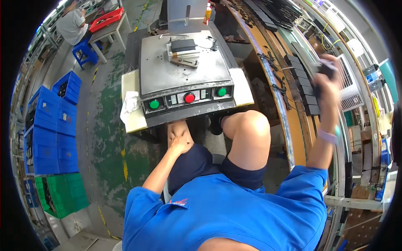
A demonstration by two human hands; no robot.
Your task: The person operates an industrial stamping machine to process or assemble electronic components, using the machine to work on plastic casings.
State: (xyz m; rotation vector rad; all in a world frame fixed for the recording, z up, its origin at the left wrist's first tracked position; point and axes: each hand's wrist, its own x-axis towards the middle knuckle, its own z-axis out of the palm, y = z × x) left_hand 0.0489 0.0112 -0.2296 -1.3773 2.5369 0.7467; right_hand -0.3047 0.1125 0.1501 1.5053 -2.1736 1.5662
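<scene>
My right hand (329, 85) is raised over the bench at my right, smeared by motion. Its fingers are closed round a dark, blocky thing that looks like a black power adapter (326, 70). My left hand (181, 143) lies on my left knee with its fingers spread, holding nothing. In front of me stands a metal-topped machine (157, 69). On its fixture (184, 56) rests another black power adapter (183, 45), with its coiled cable (212, 43) to the right.
The machine's front has two green buttons and a red button (189, 97). A white cloth (131, 103) lies at its left corner. Black adapters (302, 83) line the bench at right. Blue crates (46, 106) and a green crate (63, 194) stand left. A person (73, 25) sits far left.
</scene>
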